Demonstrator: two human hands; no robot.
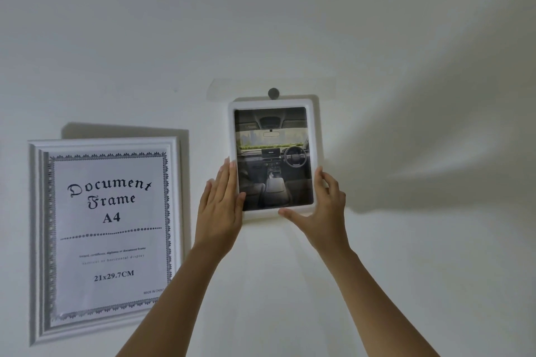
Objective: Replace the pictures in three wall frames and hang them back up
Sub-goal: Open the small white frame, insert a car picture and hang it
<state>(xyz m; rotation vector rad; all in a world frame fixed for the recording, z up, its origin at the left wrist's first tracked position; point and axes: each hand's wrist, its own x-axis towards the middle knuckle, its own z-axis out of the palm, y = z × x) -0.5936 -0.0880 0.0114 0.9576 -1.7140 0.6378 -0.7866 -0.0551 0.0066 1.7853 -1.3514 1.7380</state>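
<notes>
A small white frame [311, 130] with rounded corners is against the wall, holding a dark photo of a car interior [272, 153]. Its top edge sits just under a round grey wall hook [273, 93]. My left hand [222, 206] grips the frame's lower left side, thumb on the front. At the lower right corner my right hand [323, 209] holds it, thumb along the bottom edge. A larger silver-white frame [36, 240] hangs to the left, slightly tilted, showing its stock "Document Frame A4" insert [111, 229].
The wall [406, 66] is plain white. A faint strip of clear tape [220, 90] crosses it behind the hook. Soft shadows fall across the wall to the right.
</notes>
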